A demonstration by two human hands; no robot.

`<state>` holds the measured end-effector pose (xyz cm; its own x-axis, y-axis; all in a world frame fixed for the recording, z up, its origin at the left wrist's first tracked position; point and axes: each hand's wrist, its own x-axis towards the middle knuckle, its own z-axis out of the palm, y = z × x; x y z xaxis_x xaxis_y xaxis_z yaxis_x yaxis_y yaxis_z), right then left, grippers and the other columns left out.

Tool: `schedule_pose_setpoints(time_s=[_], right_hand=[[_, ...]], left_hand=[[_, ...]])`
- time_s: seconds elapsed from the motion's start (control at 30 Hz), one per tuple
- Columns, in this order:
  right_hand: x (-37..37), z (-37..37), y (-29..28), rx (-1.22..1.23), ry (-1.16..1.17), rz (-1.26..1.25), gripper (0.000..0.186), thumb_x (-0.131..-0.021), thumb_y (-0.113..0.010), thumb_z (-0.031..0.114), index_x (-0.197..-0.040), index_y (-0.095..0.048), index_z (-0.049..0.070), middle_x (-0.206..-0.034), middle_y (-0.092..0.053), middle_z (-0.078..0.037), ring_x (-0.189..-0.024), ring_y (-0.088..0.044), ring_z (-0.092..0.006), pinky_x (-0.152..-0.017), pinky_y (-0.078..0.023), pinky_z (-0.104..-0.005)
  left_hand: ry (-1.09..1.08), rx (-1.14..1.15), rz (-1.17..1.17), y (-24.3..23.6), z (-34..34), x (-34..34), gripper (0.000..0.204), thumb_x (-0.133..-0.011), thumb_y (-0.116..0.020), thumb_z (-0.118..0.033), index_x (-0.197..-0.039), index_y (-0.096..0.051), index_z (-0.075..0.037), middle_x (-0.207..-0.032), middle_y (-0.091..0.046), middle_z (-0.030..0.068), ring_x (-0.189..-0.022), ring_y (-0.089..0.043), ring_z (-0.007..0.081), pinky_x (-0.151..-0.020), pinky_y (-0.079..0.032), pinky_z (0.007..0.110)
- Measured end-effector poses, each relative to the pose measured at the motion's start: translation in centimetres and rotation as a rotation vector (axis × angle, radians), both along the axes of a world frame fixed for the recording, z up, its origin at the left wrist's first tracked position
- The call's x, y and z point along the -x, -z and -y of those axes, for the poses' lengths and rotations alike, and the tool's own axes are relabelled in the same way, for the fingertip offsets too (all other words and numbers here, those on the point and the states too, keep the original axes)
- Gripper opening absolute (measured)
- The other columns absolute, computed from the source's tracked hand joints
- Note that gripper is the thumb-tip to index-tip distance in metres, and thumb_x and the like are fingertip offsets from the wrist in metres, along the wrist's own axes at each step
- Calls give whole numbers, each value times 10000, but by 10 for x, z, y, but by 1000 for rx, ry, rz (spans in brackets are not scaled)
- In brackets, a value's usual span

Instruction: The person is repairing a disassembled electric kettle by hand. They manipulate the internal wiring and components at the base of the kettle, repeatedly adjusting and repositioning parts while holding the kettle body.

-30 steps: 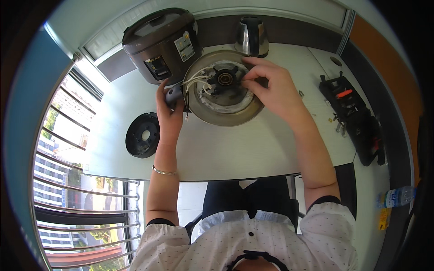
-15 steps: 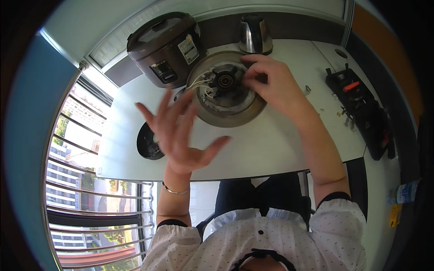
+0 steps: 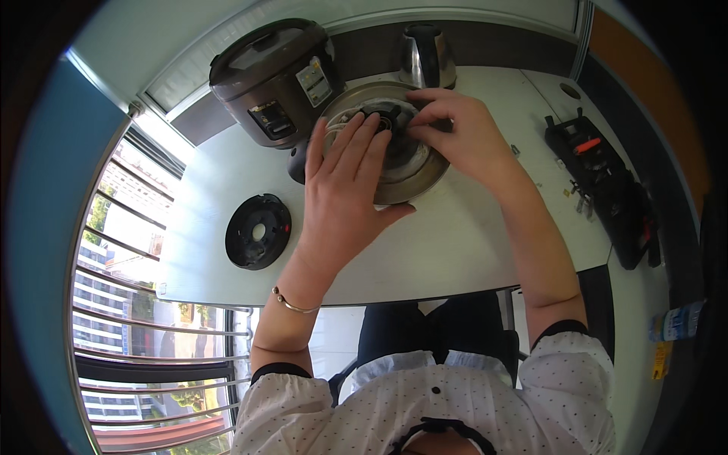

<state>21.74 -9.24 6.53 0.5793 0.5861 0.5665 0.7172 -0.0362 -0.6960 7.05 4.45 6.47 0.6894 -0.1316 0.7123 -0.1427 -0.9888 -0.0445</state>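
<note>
A round metal pan [image 3: 413, 186] lies upside down on the white table in front of me, its underside exposed with white wires and a dark central fitting. My left hand [image 3: 345, 178] is open over it, fingers stretched across the wires and the fitting. My right hand [image 3: 455, 133] is at the pan's right side, thumb and finger pinched near the inner ring; what they hold, if anything, is hidden. A dark handle [image 3: 297, 161] sticks out at the pan's left. Left of my left forearm rests a round black plastic cover [image 3: 246, 243] with a hole in its middle.
Behind the pan stand a brown rice cooker [image 3: 265, 83] and a steel kettle [image 3: 428, 57]. An open black tool case [image 3: 607, 178] with a red-orange tool lies at the right, small metal bits beside it. A barred window [image 3: 152, 326] is at the left.
My left hand has moved right and away from me, from the air above the black cover to the pan's underside. The cover now shows fully. My right hand has barely moved.
</note>
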Motion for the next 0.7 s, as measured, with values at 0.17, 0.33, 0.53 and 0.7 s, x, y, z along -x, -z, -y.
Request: schedule_pose_setpoints(time_s=[0.17, 0.33, 0.53, 0.7], right_hand=[[-5, 4, 5, -10, 12, 1, 129, -789, -678, 80, -886, -699, -2, -1206, -620, -136, -903, -645, -267, -781, -508, -324], [-6, 8, 12, -60, -10, -55, 127, -809, -668, 80, -904, -695, 0, -1210, -627, -102, -817, -626, -202, -698, -484, -294], [-4, 10, 13, -79, -33, -61, 115, -823, -662, 68, -913, -703, 9, -1212, -628, -90, -842, -624, -180, -698, -474, -284], [-3, 3, 18, -156, -90, 23, 119, -821, -677, 63, -923, -706, 9, -1217, -623, -116, -992, -621, -211, -805, -483, -293]], left_hand=[[107, 7, 49, 1, -8, -12, 785, -469, -875, -272, -1161, -591, -39, -1247, -595, 110, -1209, -535, 284, -1068, -343, 499], [129, -48, 98, 6, -6, -18, 729, -534, -839, -368, -1136, -595, -37, -1219, -602, 119, -1175, -550, 293, -1057, -342, 504], [146, -89, 179, 14, -12, -22, 707, -581, -806, -438, -1123, -597, -34, -1203, -609, 119, -1146, -565, 290, -1044, -349, 495], [129, -75, 214, 18, -21, -18, 704, -608, -790, -473, -1124, -599, -34, -1200, -612, 120, -1143, -568, 294, -1042, -347, 489]])
